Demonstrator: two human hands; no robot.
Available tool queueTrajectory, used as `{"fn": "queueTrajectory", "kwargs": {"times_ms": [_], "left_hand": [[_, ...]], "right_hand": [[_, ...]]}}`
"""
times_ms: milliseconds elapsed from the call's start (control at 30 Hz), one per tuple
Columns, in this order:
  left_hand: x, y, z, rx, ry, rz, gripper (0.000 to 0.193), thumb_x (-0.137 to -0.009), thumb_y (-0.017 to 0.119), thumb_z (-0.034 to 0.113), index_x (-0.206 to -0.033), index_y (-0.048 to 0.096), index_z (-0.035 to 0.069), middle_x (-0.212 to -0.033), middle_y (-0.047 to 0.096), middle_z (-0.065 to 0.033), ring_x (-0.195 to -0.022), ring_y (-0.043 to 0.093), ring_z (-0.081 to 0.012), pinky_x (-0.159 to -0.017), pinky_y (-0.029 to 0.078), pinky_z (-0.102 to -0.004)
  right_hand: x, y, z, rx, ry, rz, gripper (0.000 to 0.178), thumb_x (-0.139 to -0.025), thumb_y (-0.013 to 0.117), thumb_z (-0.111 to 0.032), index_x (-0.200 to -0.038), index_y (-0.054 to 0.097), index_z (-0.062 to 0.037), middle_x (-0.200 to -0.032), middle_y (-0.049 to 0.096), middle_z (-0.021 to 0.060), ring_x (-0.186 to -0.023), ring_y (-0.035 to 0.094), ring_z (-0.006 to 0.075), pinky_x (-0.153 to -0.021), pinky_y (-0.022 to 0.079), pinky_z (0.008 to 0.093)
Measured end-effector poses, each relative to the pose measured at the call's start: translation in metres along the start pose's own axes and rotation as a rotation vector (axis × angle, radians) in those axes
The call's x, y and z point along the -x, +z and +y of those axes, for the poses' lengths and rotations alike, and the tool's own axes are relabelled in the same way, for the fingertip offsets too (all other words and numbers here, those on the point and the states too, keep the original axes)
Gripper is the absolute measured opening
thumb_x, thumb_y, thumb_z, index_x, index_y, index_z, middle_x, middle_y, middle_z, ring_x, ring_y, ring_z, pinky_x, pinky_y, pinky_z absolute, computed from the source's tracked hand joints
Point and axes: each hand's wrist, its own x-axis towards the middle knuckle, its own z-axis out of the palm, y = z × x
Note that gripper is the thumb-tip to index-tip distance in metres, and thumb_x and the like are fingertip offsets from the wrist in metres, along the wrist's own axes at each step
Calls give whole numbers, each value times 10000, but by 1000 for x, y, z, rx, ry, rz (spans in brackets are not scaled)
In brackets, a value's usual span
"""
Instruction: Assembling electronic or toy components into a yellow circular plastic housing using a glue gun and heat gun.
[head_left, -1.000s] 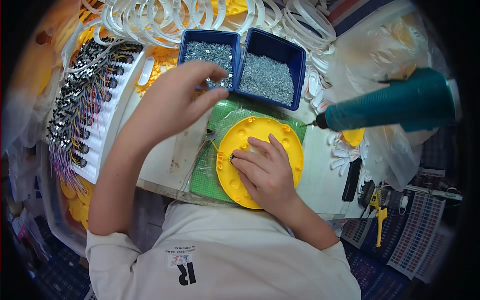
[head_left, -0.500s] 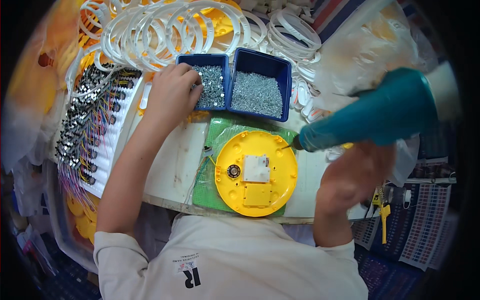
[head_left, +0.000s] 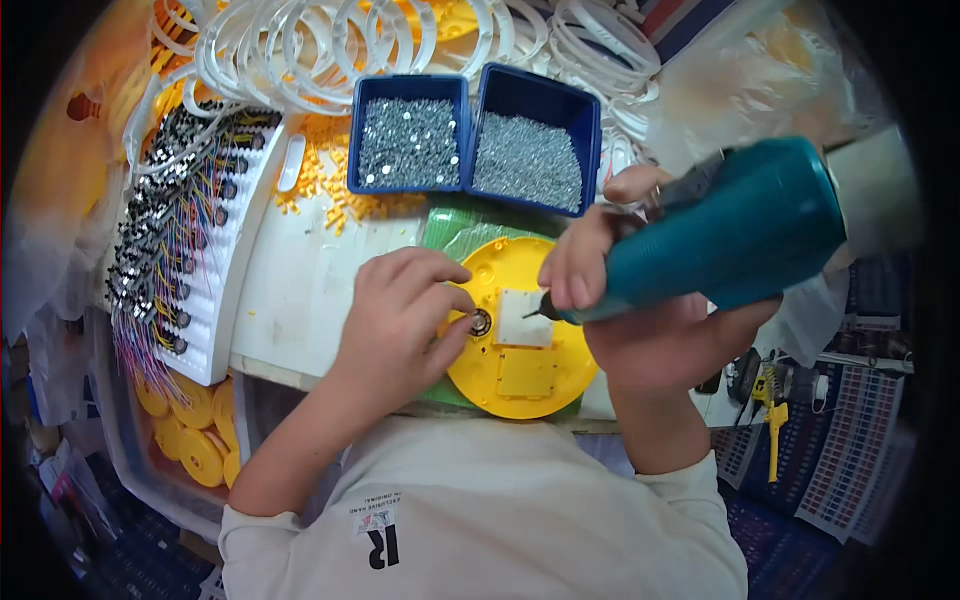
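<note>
Inward, the left hand (head_left: 405, 315) curls over the yellow disc (head_left: 572, 370).

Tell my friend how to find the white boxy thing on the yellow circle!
Start at the green mat under a round yellow disc. Near the disc's middle, by the tip of the teal screwdriver, is the white boxy part. Unlike its neighbours, it's white: the panel below is yellow, the round part to its left dark.

The disc (head_left: 572, 365) lay on the mat (head_left: 455, 228), the left hand (head_left: 400, 312) being at its left side, while the screwdriver (head_left: 720, 235) in the right hand (head_left: 650, 350) reached over it from the right. Behind the disc stood two bins (head_left: 405, 189) side by side, and behind these were rings (head_left: 428, 38). On the left, a tray (head_left: 228, 300) carried wired parts (head_left: 165, 220)
</note>
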Motion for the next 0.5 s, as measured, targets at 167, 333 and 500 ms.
{"fn": "queueTrajectory", "kwargs": {"times_ms": [167, 333, 500], "left_hand": [[7, 14, 3, -28, 54, 19, 221, -744, 780, 64, -918, 661, 128, -1178, 665, -35, -1207, 609, -284, -1001, 434, -461], [11, 17, 5, 22, 16, 17, 230, -752, 791, 67, -929, 654, 119, -1211, 661, -49, -1250, 594, -306, -1022, 424, -482], [13, 16, 7, 105, -26, 19, 222, -769, 796, 64, -928, 648, 109, -1222, 661, -61, -1273, 583, -335, -1043, 415, -495]], "right_hand": [[12, 7, 11, 34, 7, -53, 1155, -787, 488, -964, -1427, 496, -3, -812, 619, 110, -738, 594, 220, -807, 467, 373], [17, 2, 20, 7, 2, -104, 1090, -775, 529, -946, -1416, 549, -65, -829, 634, 105, -751, 592, 210, -821, 458, 380], [16, 5, 17, 11, 57, -132, 1080, -785, 520, -943, -1410, 553, -63, -836, 641, 99, -747, 587, 202, -811, 461, 375]]}}
